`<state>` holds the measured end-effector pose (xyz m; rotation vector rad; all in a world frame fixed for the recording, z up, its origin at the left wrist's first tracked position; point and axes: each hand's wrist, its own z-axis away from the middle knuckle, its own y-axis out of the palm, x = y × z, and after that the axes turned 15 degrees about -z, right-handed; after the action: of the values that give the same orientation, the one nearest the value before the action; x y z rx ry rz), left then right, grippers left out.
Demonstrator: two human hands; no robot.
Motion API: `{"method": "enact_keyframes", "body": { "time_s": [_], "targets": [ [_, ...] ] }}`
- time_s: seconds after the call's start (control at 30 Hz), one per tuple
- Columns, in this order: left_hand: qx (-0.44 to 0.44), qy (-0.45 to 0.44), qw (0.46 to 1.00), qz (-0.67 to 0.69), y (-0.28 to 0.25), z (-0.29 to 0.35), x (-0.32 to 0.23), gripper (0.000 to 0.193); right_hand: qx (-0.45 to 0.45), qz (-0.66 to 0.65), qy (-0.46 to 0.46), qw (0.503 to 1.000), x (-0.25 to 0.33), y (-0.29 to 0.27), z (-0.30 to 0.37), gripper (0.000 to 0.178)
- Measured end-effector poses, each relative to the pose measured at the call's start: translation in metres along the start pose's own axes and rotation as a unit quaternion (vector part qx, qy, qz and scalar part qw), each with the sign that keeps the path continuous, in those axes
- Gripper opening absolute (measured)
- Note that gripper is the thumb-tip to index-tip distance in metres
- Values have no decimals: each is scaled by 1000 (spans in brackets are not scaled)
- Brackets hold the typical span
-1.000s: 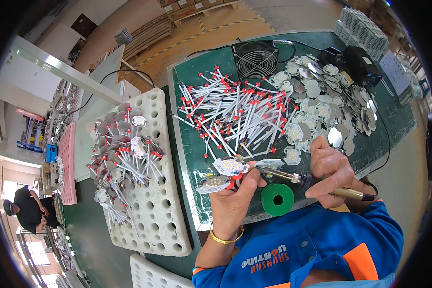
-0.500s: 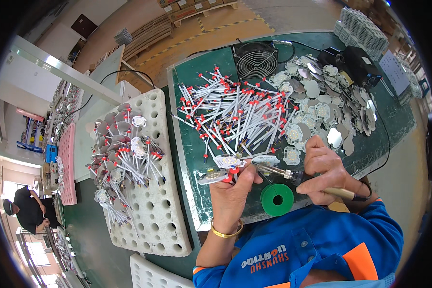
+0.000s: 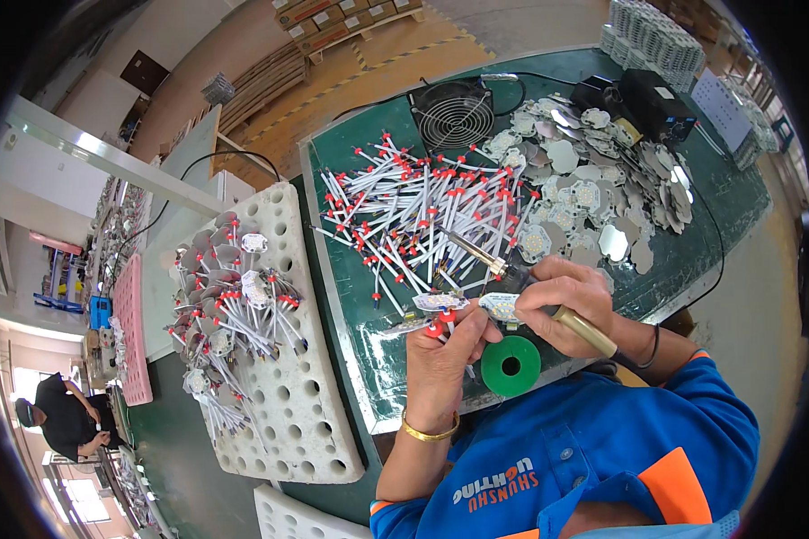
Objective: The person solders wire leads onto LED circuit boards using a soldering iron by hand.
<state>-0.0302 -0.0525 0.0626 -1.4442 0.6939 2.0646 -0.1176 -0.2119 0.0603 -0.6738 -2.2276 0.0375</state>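
My right hand (image 3: 566,301) is closed around a soldering iron (image 3: 476,254), whose metal tip points up and left over the near edge of the wire pile. A small LED board (image 3: 501,306) sits between the fingertips of both hands; which fingers bear it I cannot tell. My left hand (image 3: 440,364) pinches LED boards (image 3: 439,302) with short white wires and red collars below them. Just below the hands is a green spool (image 3: 511,386). Beyond them lie a heap of white wires (image 3: 431,202) with red collars and a pile of loose LED boards (image 3: 589,202).
A black fan (image 3: 454,117) and a black box (image 3: 656,106) stand at the table's far side. To the left, a white perforated foam tray (image 3: 288,413) carries wired boards (image 3: 234,296). Stacked metal parts (image 3: 652,45) rise far right. Another person (image 3: 67,418) works far left.
The soldering iron has lifted away from the boards at my left hand, its tip now farther up and left. My right hand has come closer to my left, beside the small LED board.
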Motion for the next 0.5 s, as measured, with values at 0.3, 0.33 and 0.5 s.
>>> {"method": "enact_keyframes", "body": {
  "time_s": [0.3,0.33,0.5],
  "targets": [
    [37,66,997,-33,-15,-15,15,30,9,-153,141,978,-4,-9,-2,16],
    [48,73,996,-7,-15,-17,18,32,10,-154,142,978,-5,-8,-1,16],
    [142,4,989,37,-20,-25,37,32,-15,-238,196,951,-12,-1,4,19]
  ]
}}
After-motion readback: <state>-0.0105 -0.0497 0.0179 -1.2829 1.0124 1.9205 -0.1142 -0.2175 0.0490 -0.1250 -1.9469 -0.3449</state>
